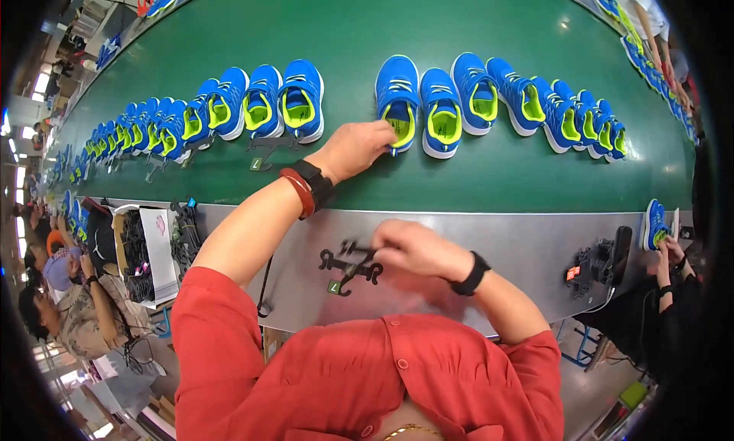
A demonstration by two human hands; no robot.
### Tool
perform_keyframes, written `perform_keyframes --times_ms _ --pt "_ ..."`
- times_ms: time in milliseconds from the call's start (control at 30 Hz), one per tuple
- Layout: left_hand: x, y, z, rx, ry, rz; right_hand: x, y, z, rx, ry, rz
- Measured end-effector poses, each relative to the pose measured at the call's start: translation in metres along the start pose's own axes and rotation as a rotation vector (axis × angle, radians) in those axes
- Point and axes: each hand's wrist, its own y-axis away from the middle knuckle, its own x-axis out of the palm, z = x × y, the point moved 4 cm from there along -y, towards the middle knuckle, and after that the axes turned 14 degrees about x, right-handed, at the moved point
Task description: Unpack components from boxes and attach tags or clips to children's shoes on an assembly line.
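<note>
My left hand (358, 146) reaches over the green belt. Its fingers are closed at the heel of a blue sneaker (397, 84) with lime-green lining, the nearer of a pair; the other sneaker (440, 97) stands just to its right. Over the metal ledge, my right hand (419, 247) pinches a black plastic shoe hanger (355, 248), slightly blurred. Beneath and beside it lies another black hanger (334, 263) with a small green tag, partly overlapped, so their outlines are hard to separate. Left of my left hand, a hanger (262, 144) sits at the heels of a sneaker pair (303, 89).
Rows of blue sneakers line the green belt (344, 28) to both sides. On the metal ledge (489, 242), black hangers (587, 266) are heaped at right beside a dark phone-like object (622, 251). A box of hangers (136, 250) stands left. Co-workers sit at both sides.
</note>
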Motion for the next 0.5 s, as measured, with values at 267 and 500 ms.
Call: perform_keyframes --times_ms 267,500 --pt "0.004 0.008 -0.014 -0.002 -0.089 -0.043 -0.057 0.013 -0.033 0.525 -0.645 -0.434" --pt "0.005 0.005 -0.015 -0.042 -0.091 -0.073 -0.048 -0.003 -0.035 0.501 -0.786 -0.392"
